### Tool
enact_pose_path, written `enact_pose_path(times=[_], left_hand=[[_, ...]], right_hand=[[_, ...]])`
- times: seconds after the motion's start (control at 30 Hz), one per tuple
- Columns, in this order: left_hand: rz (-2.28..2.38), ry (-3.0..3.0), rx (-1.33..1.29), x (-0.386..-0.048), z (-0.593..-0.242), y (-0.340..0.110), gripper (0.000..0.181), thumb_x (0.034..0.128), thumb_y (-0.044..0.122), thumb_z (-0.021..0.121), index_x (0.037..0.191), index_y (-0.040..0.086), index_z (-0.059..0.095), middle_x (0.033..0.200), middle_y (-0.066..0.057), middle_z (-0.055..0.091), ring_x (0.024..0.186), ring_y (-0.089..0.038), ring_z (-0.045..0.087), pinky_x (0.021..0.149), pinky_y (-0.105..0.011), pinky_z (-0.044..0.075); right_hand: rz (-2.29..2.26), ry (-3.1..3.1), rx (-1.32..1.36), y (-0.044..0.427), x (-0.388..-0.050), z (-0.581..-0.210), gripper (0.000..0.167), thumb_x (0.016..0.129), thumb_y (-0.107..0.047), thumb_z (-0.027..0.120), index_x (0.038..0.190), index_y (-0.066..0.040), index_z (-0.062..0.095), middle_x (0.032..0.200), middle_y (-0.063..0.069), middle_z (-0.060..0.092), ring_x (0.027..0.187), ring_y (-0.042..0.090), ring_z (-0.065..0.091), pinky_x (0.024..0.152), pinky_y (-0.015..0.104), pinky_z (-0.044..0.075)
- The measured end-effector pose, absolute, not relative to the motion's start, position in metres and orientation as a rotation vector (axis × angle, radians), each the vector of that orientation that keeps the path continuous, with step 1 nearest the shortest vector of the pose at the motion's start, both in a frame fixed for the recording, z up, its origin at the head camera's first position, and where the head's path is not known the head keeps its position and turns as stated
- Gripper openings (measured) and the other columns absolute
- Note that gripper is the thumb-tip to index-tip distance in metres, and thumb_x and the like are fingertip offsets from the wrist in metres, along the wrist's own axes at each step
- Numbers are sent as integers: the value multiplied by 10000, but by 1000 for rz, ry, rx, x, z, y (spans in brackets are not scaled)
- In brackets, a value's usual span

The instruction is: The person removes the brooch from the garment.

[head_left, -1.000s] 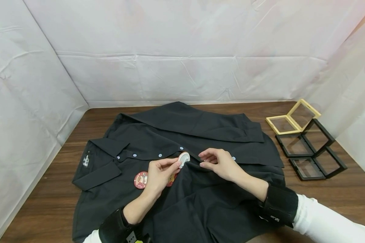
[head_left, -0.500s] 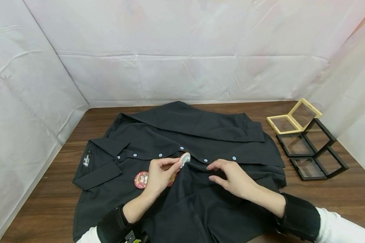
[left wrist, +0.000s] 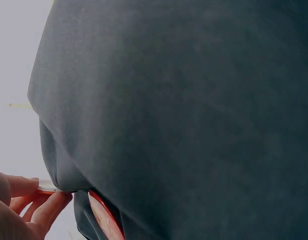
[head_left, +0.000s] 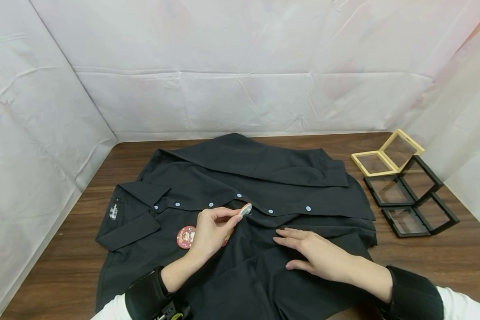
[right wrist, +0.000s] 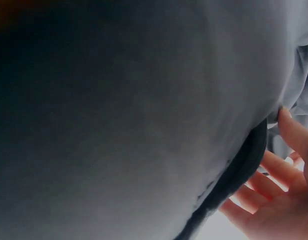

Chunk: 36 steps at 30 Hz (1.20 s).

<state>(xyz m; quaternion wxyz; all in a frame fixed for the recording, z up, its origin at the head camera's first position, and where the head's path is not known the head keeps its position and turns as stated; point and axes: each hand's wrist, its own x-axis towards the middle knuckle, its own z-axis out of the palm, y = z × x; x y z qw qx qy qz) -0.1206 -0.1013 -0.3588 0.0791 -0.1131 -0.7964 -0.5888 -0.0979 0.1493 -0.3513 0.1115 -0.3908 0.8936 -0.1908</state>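
A: What do we list for the left hand [head_left: 210,231]?
B: Thumb and fingertips pinched together on one round badge, pale and glossy with a reddish edge [head_left: 246,209]; we find it over the middle of the shirt, the cloth gathered into a fold just below.
A: And the right hand [head_left: 320,255]?
B: Fingers extended, thumb apart, nothing in its grasp; placed over the shirt's near right portion. Whether it presses the cloth, we cannot tell.
A: The garment?
B: One black long-sleeved cloth shirt [head_left: 240,169], laid flat, collar to the left, small round pale-blue buttons [head_left: 270,211] along the front.
A: Further badges?
B: One red, round, printed badge [head_left: 186,237] on the shirt, left of the left hand; a second red badge [head_left: 226,240], mostly hidden behind that hand.
A: Remainder?
B: Dark brown wood-grain worktop [head_left: 72,249]; at its right, one yellow hinged square frame [head_left: 374,163], far, and two black hinged square frames [head_left: 408,222], nearer.
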Motion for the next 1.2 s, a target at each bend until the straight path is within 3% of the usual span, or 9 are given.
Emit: enact_pose_path(times=[0.57,0.97,1.2], left_hand=[[-1448,-2410,-563,-116,-360,-100,97,736,4,698,830,25,714,763,12,655,623,-33,598,547,-169,494],[-1244,-2410,-766,-112,-365,-100,130,719,-29,700,843,8,710,764,-22,661,685,-57,607,601,-117,475],[-1027,-2441,-854,-109,-365,-100,153,716,-30,702,863,13,703,770,-19,651,678,-67,601,608,-151,477]], right_hand=[[-527,2568,-1185,167,-89,-366,672,798,-390,604,1371,-154,344,1401,90,309,1255,298,304,934,483,334],[-576,2558,-1168,181,-85,-366,723,775,-500,544,1376,-157,334,1411,100,289,1251,332,295,897,520,347],[-569,2560,-1170,184,-82,-368,731,778,-521,523,1383,-166,317,1415,99,279,1247,338,298,885,524,354]])
